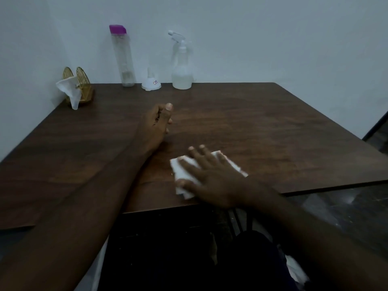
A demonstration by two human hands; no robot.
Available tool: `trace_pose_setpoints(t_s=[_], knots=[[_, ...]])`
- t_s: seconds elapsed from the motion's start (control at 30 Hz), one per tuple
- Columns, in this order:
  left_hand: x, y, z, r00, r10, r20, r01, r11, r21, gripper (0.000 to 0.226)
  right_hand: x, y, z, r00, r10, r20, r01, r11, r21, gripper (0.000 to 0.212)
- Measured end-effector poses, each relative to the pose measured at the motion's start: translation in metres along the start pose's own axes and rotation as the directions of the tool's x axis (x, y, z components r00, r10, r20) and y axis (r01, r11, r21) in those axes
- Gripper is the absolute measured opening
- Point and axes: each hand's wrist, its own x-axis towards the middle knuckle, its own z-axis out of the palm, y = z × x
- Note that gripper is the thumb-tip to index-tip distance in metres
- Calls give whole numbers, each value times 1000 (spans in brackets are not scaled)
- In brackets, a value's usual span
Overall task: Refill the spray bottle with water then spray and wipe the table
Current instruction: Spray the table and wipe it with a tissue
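Note:
A clear spray bottle [181, 66] with a white trigger head stands at the back edge of the dark wooden table [273, 131], with some water in its base. Left of it lies an upturned white funnel [151, 82], and further left stands a tall clear water bottle [123, 57] with a purple cap. My right hand [212, 177] lies flat, fingers spread, pressing a folded white tissue [184, 175] onto the table near the front edge. My left hand [157, 122] rests on the table's middle, loosely curled and holding nothing.
A gold napkin holder [78, 85] with a white tissue hanging out stands at the back left corner by the wall. The table's right edge drops to a dark floor [346, 206]. My lap and a chair frame show below the front edge.

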Motion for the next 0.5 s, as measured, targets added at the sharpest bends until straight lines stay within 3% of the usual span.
trace_pose_setpoints(t_s=[0.1, 0.2, 0.3, 0.4, 0.5], knots=[[0, 1, 0, 1000, -3, 26, 3, 1000, -1, 37, -17, 69, -11, 957, 286, 49, -281, 956, -84, 59], [0, 3, 1, 998, -2, 66, 2, 1000, -2, 35, -36, 109, -21, 847, 529, 52, -532, 844, 67, 87], [0, 3, 2, 998, 6, 59, -5, 1000, -6, 35, -33, 96, -11, 851, 525, 13, -525, 848, 73, 101], [0, 2, 1, 1000, -9, 13, 9, 1000, -21, 36, -19, 79, -4, 867, 495, -57, -489, 867, 99, 101], [1, 3, 0, 997, -69, -28, 67, 995, -70, 39, 7, 64, -6, 878, 477, -35, -469, 873, 133, 100]])
